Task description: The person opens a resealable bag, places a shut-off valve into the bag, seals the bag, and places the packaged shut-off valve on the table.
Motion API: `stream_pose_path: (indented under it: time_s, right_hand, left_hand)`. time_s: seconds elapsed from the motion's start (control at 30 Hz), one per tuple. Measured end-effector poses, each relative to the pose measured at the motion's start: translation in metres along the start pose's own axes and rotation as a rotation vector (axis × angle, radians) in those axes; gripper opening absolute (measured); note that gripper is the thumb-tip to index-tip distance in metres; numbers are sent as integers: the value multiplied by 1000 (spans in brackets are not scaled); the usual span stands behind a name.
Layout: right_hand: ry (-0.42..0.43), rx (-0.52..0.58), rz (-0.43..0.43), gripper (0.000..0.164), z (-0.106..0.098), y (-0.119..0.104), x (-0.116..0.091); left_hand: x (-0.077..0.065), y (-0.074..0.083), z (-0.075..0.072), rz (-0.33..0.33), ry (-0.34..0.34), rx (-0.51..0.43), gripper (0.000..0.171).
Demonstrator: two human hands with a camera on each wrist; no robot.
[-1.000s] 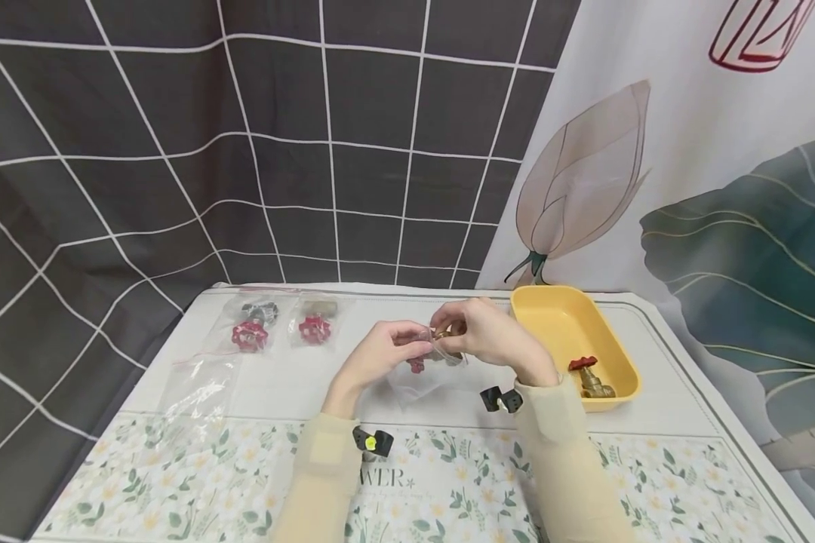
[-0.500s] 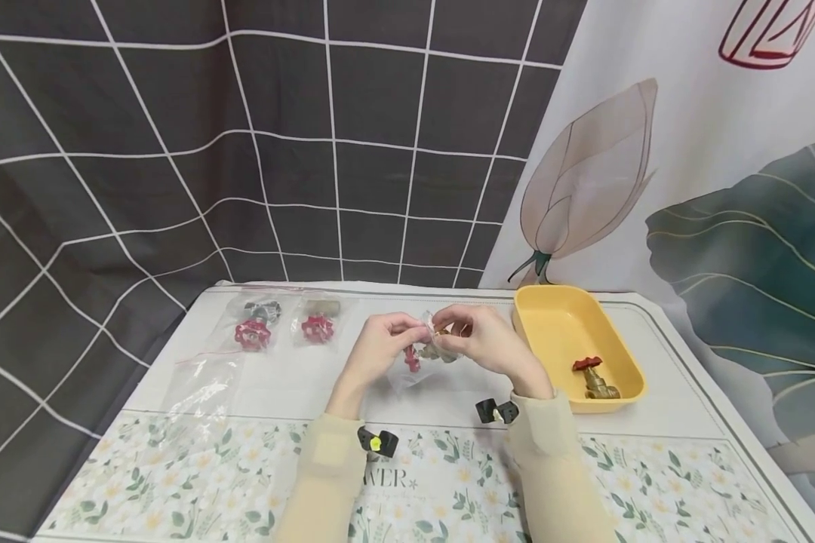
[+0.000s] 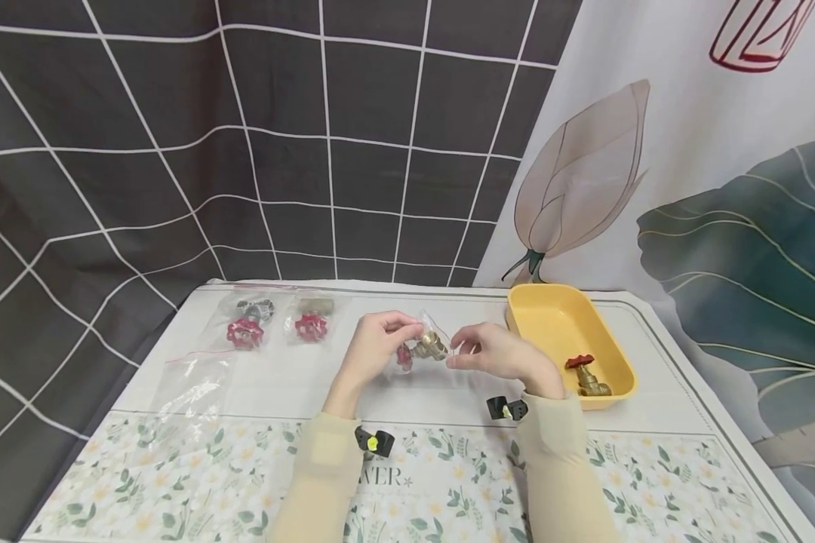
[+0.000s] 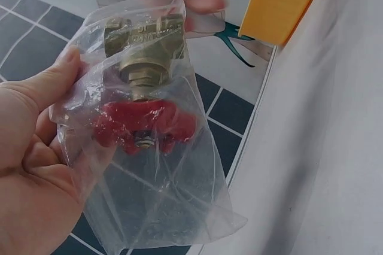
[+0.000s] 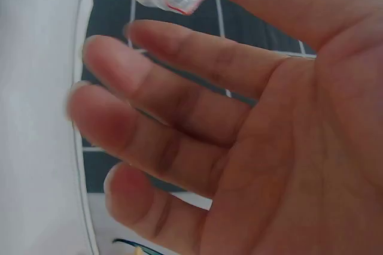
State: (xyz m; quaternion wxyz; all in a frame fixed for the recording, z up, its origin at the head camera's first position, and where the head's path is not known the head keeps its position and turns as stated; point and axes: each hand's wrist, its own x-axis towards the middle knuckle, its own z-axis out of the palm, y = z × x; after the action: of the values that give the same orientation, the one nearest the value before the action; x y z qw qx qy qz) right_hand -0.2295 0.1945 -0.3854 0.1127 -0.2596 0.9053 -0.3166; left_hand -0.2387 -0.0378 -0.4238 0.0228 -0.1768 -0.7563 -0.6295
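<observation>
My left hand (image 3: 376,343) pinches the side of a clear zip bag (image 4: 161,207) above the table. Inside the bag is a brass gate valve (image 4: 146,57) with a red handwheel (image 4: 143,123), which points downward in the left wrist view. Just right of the bag is my right hand (image 3: 499,351). Its fingers (image 5: 173,99) are spread and loosely bent in the right wrist view, with nothing between them. A corner of the bag shows above them there, near the thumb; whether they touch is hard to tell.
Two bagged valves with red handwheels, one left (image 3: 246,332) and one right (image 3: 311,326), lie at the back left. An emptied clear bag (image 3: 193,385) lies before them. The yellow tray (image 3: 550,309) at the right holds an unbagged brass valve (image 3: 589,381).
My right hand has come away from the bag's top and moved slightly right, its fingers loosening. The bagged valve has tilted and is more exposed, while my left hand keeps its pinch.
</observation>
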Motion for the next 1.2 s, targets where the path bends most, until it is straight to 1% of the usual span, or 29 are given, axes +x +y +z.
stream_pose_path:
  time_s: [0.07, 0.1, 0.2, 0.3, 0.4, 0.53, 0.63, 0.7, 0.77, 0.93, 1.07, 1.2]
  right_hand:
    - [-14, 5, 13, 19, 3, 0, 3]
    - [-8, 16, 17, 14, 4, 0, 4]
    - [41, 50, 19, 8, 8, -1, 8]
    - [94, 51, 4, 10, 8, -1, 10]
    - [146, 30, -22, 12, 7, 0, 9]
    - [202, 7, -46, 11, 0, 0, 3]
    - [217, 11, -40, 11, -7, -2, -2]
    - [219, 1, -31, 11, -10, -2, -5]
    - [214, -18, -29, 11, -13, -2, -8]
    - [197, -74, -36, 12, -18, 0, -14]
    - [198, -125, -35, 12, -21, 2, -19]
    - [191, -145, -39, 10, -23, 4, -20]
  left_hand:
    - [0, 1, 0, -8, 21, -9, 17]
    - [0, 1, 0, -13, 31, -11, 18]
    - [1, 1, 0, -26, 67, -18, 19]
    - [2, 0, -1, -32, 90, -16, 19]
    - [2, -1, -1, -34, 104, -18, 18]
    - [2, -1, -1, -32, 105, -38, 20]
    - [2, -1, 0, -31, 98, -48, 20]
    - [2, -1, -1, -37, 80, -51, 18]
    - [2, -3, -2, -49, 48, -56, 15]
    - [1, -7, -5, -100, -70, -66, 13]
    - [0, -8, -8, -126, -144, -46, 14]
    - [-1, -8, -12, -139, -194, -19, 15]
